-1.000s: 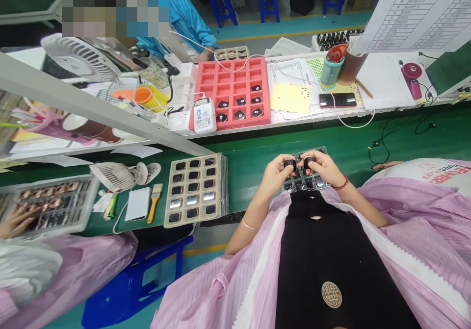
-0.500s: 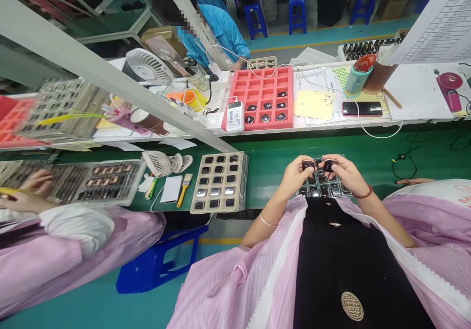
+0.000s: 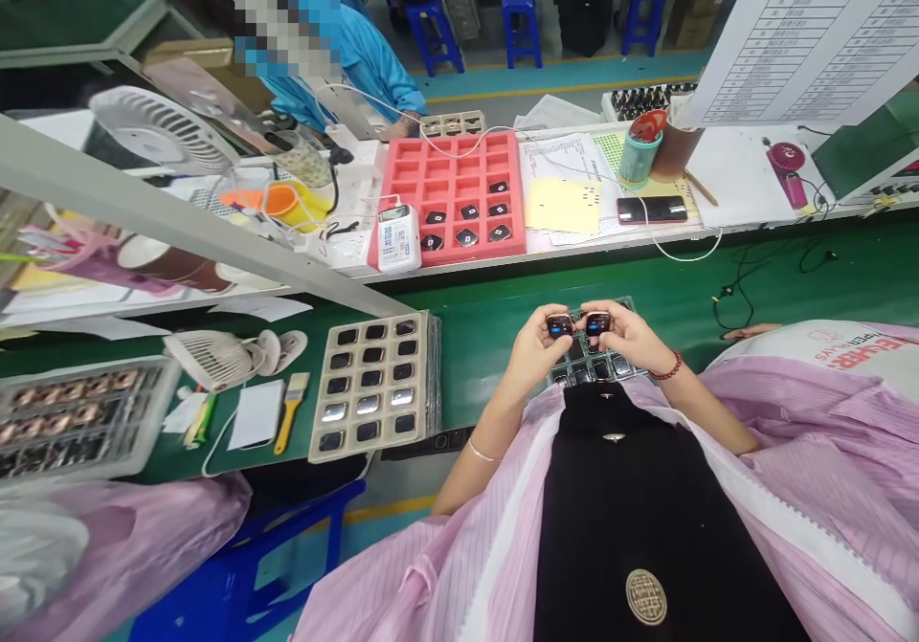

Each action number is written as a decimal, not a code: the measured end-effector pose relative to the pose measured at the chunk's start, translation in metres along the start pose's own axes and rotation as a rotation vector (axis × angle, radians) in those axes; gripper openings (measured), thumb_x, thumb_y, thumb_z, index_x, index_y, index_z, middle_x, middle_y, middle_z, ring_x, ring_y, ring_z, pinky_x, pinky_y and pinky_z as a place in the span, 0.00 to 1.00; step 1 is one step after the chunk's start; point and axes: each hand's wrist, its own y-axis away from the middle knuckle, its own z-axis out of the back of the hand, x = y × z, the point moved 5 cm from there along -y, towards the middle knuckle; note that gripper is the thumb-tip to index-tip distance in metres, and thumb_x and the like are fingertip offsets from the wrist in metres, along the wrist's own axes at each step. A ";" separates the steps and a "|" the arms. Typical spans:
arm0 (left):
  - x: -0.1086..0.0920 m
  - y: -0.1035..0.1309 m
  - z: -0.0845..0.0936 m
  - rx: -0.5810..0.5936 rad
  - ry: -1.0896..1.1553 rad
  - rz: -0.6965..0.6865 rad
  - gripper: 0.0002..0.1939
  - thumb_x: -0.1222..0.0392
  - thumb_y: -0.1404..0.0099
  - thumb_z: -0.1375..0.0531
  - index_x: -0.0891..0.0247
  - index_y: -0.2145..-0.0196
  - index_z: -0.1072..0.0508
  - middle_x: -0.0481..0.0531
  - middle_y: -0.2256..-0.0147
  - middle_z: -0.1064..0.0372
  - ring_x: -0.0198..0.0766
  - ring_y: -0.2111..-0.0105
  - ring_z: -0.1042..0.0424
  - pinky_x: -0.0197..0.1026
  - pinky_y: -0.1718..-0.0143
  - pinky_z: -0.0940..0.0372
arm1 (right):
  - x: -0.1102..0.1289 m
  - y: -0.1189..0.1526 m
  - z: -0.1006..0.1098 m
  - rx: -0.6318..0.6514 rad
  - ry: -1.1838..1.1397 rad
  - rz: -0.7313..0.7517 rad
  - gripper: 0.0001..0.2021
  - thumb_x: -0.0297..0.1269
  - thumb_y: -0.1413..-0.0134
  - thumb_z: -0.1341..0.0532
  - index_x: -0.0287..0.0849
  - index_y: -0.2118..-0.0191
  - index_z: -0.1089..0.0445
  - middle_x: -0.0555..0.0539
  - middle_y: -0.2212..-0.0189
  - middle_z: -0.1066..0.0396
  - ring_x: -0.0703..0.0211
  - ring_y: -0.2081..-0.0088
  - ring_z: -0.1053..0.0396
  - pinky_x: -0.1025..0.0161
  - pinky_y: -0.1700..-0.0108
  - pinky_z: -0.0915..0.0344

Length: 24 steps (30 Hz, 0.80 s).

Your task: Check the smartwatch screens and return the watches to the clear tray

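Note:
Side by side in front of my chest are two small smartwatch bodies without straps, their screens lit. My left hand (image 3: 537, 343) pinches the left smartwatch (image 3: 560, 326) between thumb and fingers. In my right hand (image 3: 630, 334) is the other smartwatch (image 3: 597, 324), held by its edges. Both hang just above a clear plastic tray (image 3: 624, 303) whose pockets hold more dark watch faces; my hands and clothing hide part of it. Off to the left on the green bench stands a stack of beige trays (image 3: 433, 374), the top one filled with square watches.
A brush (image 3: 291, 412), a white pad (image 3: 257, 414) and a small white fan (image 3: 208, 359) lie left of the beige trays. On the shelf ahead sit a red foam tray (image 3: 423, 171), a phone (image 3: 652, 210) and a teal cup (image 3: 638, 159). A slanted post (image 3: 287, 264) crosses the left side.
Both watch screens, dark before, now show lit displays and face up more. My view has shifted to the right, so the surroundings slide left. The two hands keep their grips.

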 end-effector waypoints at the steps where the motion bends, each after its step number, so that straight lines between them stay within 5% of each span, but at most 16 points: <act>1: 0.000 0.001 0.000 0.005 0.005 -0.004 0.24 0.63 0.44 0.31 0.61 0.50 0.29 0.52 0.59 0.25 0.38 0.60 0.25 0.38 0.58 0.30 | 0.000 0.000 0.000 -0.003 -0.006 -0.002 0.25 0.29 0.48 0.40 0.44 0.42 0.35 0.45 0.53 0.22 0.62 0.66 0.25 0.64 0.66 0.27; 5: 0.001 0.002 0.001 0.010 -0.035 0.008 0.16 0.50 0.35 0.36 0.63 0.56 0.24 0.51 0.65 0.25 0.36 0.70 0.26 0.37 0.69 0.33 | -0.003 0.001 0.001 -0.036 -0.042 -0.064 0.15 0.39 0.38 0.42 0.43 0.48 0.30 0.45 0.59 0.21 0.62 0.70 0.26 0.63 0.68 0.26; 7: 0.002 0.002 0.002 0.010 -0.059 0.033 0.19 0.44 0.31 0.40 0.64 0.56 0.23 0.52 0.68 0.25 0.36 0.74 0.27 0.36 0.75 0.37 | -0.004 0.001 0.002 -0.053 -0.063 -0.073 0.15 0.43 0.35 0.44 0.42 0.49 0.29 0.44 0.60 0.20 0.61 0.70 0.25 0.62 0.68 0.26; 12: -0.001 0.003 0.001 0.046 -0.015 0.016 0.28 0.50 0.40 0.30 0.62 0.46 0.28 0.54 0.59 0.23 0.37 0.68 0.24 0.35 0.71 0.35 | -0.002 0.001 0.000 -0.058 -0.036 -0.018 0.21 0.35 0.45 0.37 0.44 0.44 0.32 0.45 0.56 0.21 0.63 0.69 0.27 0.64 0.69 0.27; 16: -0.001 0.004 0.002 0.045 -0.043 0.043 0.21 0.44 0.30 0.41 0.65 0.54 0.24 0.54 0.66 0.24 0.37 0.73 0.26 0.36 0.75 0.38 | -0.004 0.002 0.003 -0.101 -0.089 -0.062 0.14 0.42 0.37 0.43 0.42 0.51 0.28 0.45 0.63 0.21 0.63 0.74 0.29 0.64 0.72 0.29; 24: 0.000 0.003 0.001 0.058 0.015 0.001 0.28 0.57 0.40 0.31 0.62 0.43 0.30 0.57 0.55 0.25 0.42 0.56 0.25 0.42 0.56 0.28 | -0.001 0.002 0.000 -0.079 -0.039 -0.028 0.22 0.29 0.50 0.40 0.44 0.47 0.32 0.46 0.57 0.22 0.64 0.70 0.29 0.64 0.68 0.29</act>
